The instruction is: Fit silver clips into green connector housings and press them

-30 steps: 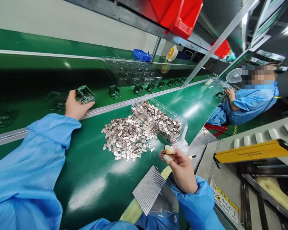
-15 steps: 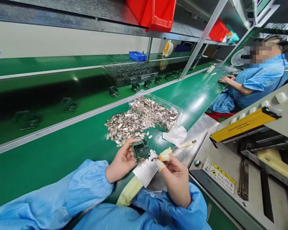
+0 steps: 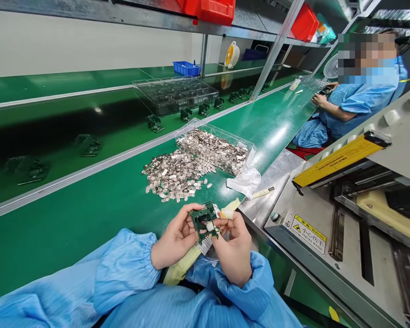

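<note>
Green assembly (image 3: 201, 219): head view, brought in from ten o'clock since earlier, now at six.
Left hand (image 3: 173, 239): fingers curled, gripping its left edge.
Right hand (image 3: 235, 249): nearly closed at its right edge; cannot tell what it pinches.
Clear tray (image 3: 251, 157): twelve o'clock, heaped with small metal plates (image 3: 208, 145).
Blue bin (image 3: 186, 69): farther, contents unclear.

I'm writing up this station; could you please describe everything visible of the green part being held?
The green part is an open, boxy frame of thin panels resembling circuit board, with dark gaps. It is tilted, partly hiding the silvery sheet; the left hand grips its left side, the right hand touches its right.
</note>
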Action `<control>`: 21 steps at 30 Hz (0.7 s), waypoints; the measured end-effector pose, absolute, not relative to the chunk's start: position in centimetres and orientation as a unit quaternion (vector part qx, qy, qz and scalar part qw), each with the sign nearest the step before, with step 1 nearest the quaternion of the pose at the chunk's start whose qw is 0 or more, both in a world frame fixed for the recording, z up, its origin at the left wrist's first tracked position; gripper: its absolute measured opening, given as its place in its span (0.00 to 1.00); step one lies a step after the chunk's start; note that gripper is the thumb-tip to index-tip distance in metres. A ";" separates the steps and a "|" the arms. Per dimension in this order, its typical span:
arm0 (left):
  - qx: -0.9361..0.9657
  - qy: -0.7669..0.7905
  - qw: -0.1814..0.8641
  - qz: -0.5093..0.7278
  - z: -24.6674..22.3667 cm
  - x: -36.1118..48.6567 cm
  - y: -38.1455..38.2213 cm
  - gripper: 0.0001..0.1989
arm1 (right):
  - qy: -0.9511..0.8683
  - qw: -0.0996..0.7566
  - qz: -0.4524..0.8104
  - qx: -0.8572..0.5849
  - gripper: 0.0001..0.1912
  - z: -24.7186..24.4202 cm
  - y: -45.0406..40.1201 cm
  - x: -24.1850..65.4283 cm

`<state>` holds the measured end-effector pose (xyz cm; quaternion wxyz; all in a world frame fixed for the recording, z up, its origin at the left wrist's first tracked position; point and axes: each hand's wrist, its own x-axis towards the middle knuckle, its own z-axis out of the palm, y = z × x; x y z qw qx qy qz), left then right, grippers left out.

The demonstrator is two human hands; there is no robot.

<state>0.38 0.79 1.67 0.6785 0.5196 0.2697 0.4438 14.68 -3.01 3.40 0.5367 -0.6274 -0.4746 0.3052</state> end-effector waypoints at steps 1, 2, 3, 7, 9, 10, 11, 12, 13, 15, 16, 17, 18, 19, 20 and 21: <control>0.528 0.268 0.672 0.445 1.6 0.3 0.7 0.21 | -0.477 0.536 0.305 -0.626 0.10 3.5 -3.0 14.6; 0.538 0.268 0.663 0.446 1.6 0.3 0.7 0.20 | -0.480 0.536 0.304 -0.624 0.11 3.6 -3.0 14.6; 0.547 0.273 0.653 0.447 1.5 0.3 0.6 0.19 | -0.484 0.536 0.303 -0.621 0.11 3.6 -3.0 14.6; 0.576 0.318 0.602 0.452 1.1 0.2 0.4 0.14 | -0.502 0.530 0.298 -0.615 0.10 3.2 -3.3 14.5; 0.575 0.340 0.591 0.452 0.9 0.2 0.3 0.14 | -0.503 0.536 0.288 -0.614 0.09 2.9 -3.5 14.5; 0.570 0.348 0.592 0.451 0.9 0.2 0.2 0.14 | -0.499 0.542 0.288 -0.612 0.09 2.7 -3.6 14.6; 0.564 0.352 0.597 0.449 0.9 0.3 0.1 0.14 | -0.490 0.548 0.297 -0.610 0.09 2.6 -3.7 14.6; 0.558 0.353 0.604 0.447 0.9 0.3 0.1 0.14 | -0.478 0.553 0.316 -0.605 0.10 2.5 -3.7 14.6; 0.553 0.353 0.610 0.445 1.0 0.4 0.0 0.14 | -0.463 0.557 0.343 -0.598 0.11 2.4 -3.7 14.6; 0.547 0.351 0.620 0.439 1.1 0.4 0.0 0.13 | -0.436 0.565 0.396 -0.578 0.12 2.5 -3.6 14.6; 0.546 0.352 0.622 0.437 1.2 0.5 0.0 0.13 | -0.423 0.571 0.415 -0.568 0.12 2.5 -3.5 14.5; 0.546 0.355 0.622 0.435 1.2 0.5 -0.1 0.13 | -0.412 0.578 0.429 -0.559 0.11 2.6 -3.4 14.5; 0.547 0.359 0.620 0.433 1.3 0.5 -0.1 0.13 | -0.402 0.585 0.440 -0.551 0.11 2.7 -3.2 14.4; 0.548 0.364 0.618 0.431 1.3 0.5 -0.2 0.13 | -0.392 0.590 0.450 -0.544 0.12 2.8 -3.1 14.3; 0.549 0.369 0.614 0.430 1.4 0.5 -0.2 0.13 | -0.384 0.594 0.459 -0.538 0.12 2.9 -3.0 14.3; 0.552 0.373 0.611 0.429 1.4 0.5 -0.3 0.13 | -0.377 0.596 0.467 -0.534 0.13 2.9 -2.9 14.3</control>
